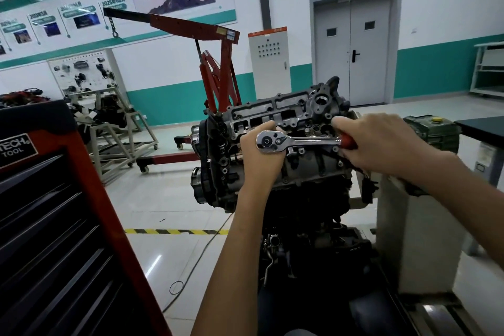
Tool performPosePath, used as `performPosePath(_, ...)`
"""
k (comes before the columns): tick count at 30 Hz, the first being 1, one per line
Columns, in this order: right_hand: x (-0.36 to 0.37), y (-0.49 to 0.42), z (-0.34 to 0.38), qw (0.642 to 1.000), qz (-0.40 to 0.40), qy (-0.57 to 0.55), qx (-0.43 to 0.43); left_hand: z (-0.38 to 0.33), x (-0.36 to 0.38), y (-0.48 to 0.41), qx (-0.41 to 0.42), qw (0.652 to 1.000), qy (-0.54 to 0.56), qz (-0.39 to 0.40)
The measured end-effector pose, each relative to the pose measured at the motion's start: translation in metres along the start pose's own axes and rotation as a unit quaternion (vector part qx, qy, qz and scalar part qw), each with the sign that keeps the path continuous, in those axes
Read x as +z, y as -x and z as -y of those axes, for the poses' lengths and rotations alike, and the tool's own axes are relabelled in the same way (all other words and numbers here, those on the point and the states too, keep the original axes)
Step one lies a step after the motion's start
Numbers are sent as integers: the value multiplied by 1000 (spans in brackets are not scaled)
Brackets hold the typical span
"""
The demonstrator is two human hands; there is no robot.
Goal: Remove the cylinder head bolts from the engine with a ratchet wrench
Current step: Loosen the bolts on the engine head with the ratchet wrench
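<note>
Head view: ratchet wrench (297, 141) lies across the engine (272, 112) top, long axis left to right. Your right hand (381, 142) is wrapped round its red handle; left hand (259, 157) curls round the drive end, which hides the bolt, nearest your left.

The ratchet wrench (297, 141) is sitting pretty much level across the top of the cylinder head (272, 111). Its chrome shank is catching the light, with the round drive head pointing left and the red grip pointing right. The right hand (381, 142) is wrapping that red grip. The left hand (259, 157) is curling around the drive head from below, so it's hiding any socket or bolt under there. The engine (305, 207) is standing upright, showing a grimy grey head with the cover off and a darker block below.
</note>
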State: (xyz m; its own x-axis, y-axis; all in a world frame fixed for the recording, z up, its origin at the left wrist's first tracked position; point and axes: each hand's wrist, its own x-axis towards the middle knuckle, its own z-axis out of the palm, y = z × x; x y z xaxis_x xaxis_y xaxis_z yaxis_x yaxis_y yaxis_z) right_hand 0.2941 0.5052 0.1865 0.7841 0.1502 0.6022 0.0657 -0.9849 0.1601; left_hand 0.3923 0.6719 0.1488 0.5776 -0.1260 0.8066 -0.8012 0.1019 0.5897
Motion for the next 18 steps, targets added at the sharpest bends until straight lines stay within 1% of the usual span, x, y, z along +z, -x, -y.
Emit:
performPosePath(1, 1, 1, 2, 1000, 4, 4, 9, 1, 3, 1, -5, 1000, 10, -16)
performPosePath(3, 15, 16, 17, 998, 28, -47, 37, 6, 5, 2, -15, 999, 25, -45)
performPosePath(5, 36, 39, 42, 986, 32, -139, 89, 10, 6, 3, -21, 998, 27, -59)
performPosePath(6, 46, 48, 58, 972, 35, -196, 122, 9, 7, 3, -22, 997, 29, -62)
performPosePath(7, 56, 55, 75, 950, 40, -270, 151, 9, 10, 3, -22, 997, 36, -61)
performPosePath(9, 71, 63, 107, 880, 40, -436, 184, 5, 15, 3, -44, 995, 81, -46)
performPosePath(10, 74, 64, 117, 852, 40, -488, 187, 4, 16, 4, -53, 993, 98, -38)
performPosePath(11, 75, 64, 120, 846, 41, -499, 185, 4, 16, 5, -54, 992, 105, -36)
performPosePath(12, 74, 62, 113, 863, 42, -473, 172, 5, 14, 5, -49, 993, 96, -41)
performPosePath(13, 69, 58, 101, 889, 44, -429, 153, 7, 10, 5, -40, 995, 75, -48)
performPosePath(15, 52, 47, 69, 941, 75, -319, 86, 8, 1, 2, -13, 999, 15, -48)
performPosePath(17, 30, 28, 38, 975, 105, -194, 13, 6, -7, -2, 4, 999, -8, -37)
performPosePath(18, 19, 18, 27, 987, 96, -129, -14, 5, -10, -5, 5, 999, -13, -34)
